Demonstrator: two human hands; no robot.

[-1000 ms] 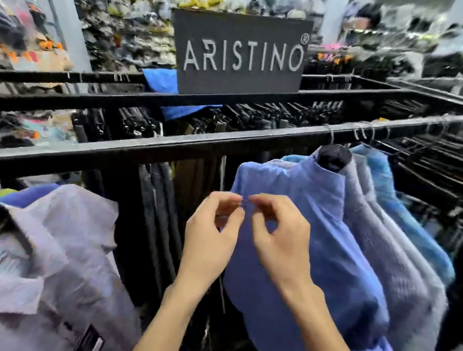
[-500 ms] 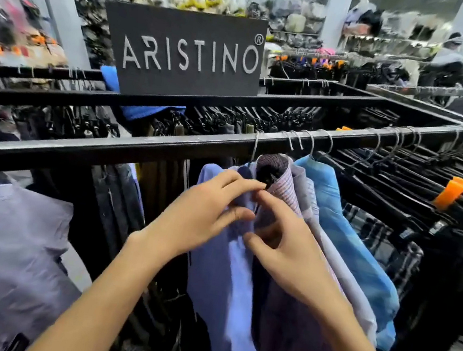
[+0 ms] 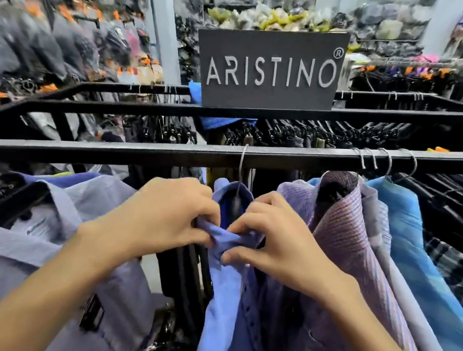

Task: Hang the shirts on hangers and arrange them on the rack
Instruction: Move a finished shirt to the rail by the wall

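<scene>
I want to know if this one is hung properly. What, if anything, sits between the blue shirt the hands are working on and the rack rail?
Nothing visible does. The blue shirt already hangs from the rack rail by its hanger hook. The left hand and right hand both pinch its placket just under the collar; the striped shirt hangs beside it.

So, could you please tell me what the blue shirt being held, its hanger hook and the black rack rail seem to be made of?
Blue shirt: thin woven fabric, likely cotton, matte; it bunches in soft folds.
Hanger hook: bare metal wire, thin and silvery.
Black rack rail: probably painted metal, straight, flat-faced, with a dull sheen.
</scene>
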